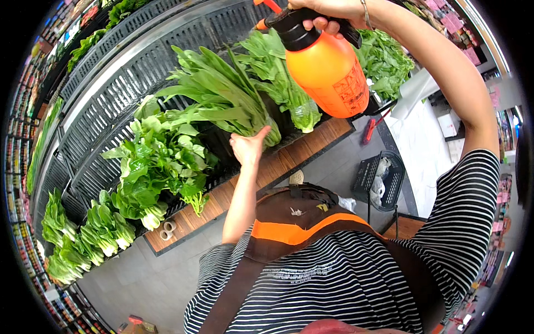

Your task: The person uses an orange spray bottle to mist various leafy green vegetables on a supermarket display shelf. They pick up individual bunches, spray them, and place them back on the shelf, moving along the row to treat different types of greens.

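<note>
An orange pump spray bottle [327, 77] with a black top is held up at the upper right by my right hand [329, 18], whose fingers wrap its black handle. My left hand [248, 146] grips the lower stems of a bunch of long-leaf greens [225, 96] on the black slatted shelf [121, 92]. Just right of that bunch, under the bottle, lies another leafy bundle [283, 79] with a wrapped stem base. Broad-leaf greens [154, 154], some with wet, shiny leaves, lie to the left of my left hand. Several bok choy [100, 229] sit at the shelf's lower left end.
A wooden ledge [292, 154] runs along the shelf front, with two small rolls [165, 230] on it. On the floor to the right stands a dark plastic basket [379, 179] with plastic bags. More greens [381, 62] and a clear plastic sheet [415, 94] are beyond the bottle.
</note>
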`<state>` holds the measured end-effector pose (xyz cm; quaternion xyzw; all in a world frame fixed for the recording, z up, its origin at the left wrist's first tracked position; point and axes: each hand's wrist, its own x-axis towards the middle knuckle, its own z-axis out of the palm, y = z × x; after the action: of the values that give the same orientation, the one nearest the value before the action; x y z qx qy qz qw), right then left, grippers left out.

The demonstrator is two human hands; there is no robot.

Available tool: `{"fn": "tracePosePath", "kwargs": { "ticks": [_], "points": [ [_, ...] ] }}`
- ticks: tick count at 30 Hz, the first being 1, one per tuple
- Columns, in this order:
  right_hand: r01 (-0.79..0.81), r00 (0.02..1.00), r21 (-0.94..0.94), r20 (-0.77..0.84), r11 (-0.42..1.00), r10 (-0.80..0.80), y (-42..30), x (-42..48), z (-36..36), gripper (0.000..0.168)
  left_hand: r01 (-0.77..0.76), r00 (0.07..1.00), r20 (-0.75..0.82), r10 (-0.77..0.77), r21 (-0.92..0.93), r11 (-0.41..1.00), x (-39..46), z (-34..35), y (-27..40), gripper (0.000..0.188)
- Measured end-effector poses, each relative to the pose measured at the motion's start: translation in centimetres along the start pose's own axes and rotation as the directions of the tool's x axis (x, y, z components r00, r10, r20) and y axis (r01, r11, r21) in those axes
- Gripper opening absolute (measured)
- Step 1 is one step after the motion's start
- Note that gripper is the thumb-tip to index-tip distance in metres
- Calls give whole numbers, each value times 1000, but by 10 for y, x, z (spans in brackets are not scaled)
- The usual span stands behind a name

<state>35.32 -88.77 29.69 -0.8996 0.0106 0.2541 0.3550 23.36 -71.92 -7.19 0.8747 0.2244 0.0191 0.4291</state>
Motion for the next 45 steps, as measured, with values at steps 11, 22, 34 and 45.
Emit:
{"fn": "tracePosePath", "kwargs": {
  "ticks": [11,22,34,45],
  "points": [
    [65,996,60,60,996,-69,65,-73,-10,40,-11,979,200,50,-190,982,19,-25,14,82],
    [214,964,75,148,974,-223,84,-81,-12,44,312,842,518,-147,-247,917,44,-90,39,64],
    [343,928,111,115,933,-355,84,-64,-22,40,674,671,738,74,-649,354,16,-163,32,56],
    [335,924,193,124,922,-361,98,-55,-6,40,858,428,331,841,-441,-263,-50,-123,61,6]
  ]
}}
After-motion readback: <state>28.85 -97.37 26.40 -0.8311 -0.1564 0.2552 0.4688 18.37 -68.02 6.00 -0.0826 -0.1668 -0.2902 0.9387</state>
